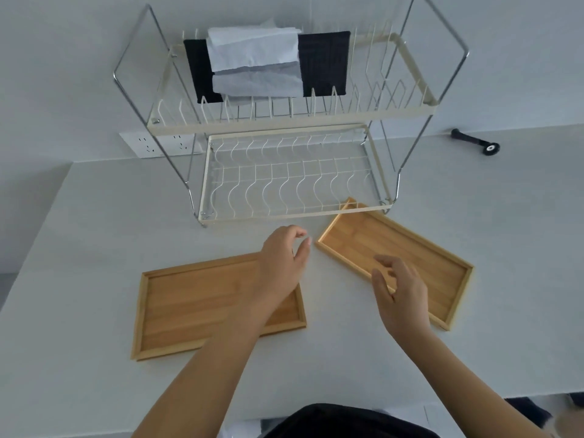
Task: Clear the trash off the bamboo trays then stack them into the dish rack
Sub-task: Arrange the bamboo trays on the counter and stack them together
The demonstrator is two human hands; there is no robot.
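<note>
The counter (94,216) carried the two-tier dish rack (294,172) at its far edge, white paper (252,49) and dark cloth (325,67) lying on the upper tier. Two bare bamboo trays lay flat nearer you: the left tray (196,305) square to the near edge, the right tray (410,248) angled, its far corner tucked under the rack. Your left hand (281,263) hovered over the left tray's far right corner, fingers loosely curled, holding nothing. Your right hand (401,295) hung over the right tray, fingers spread and empty.
</note>
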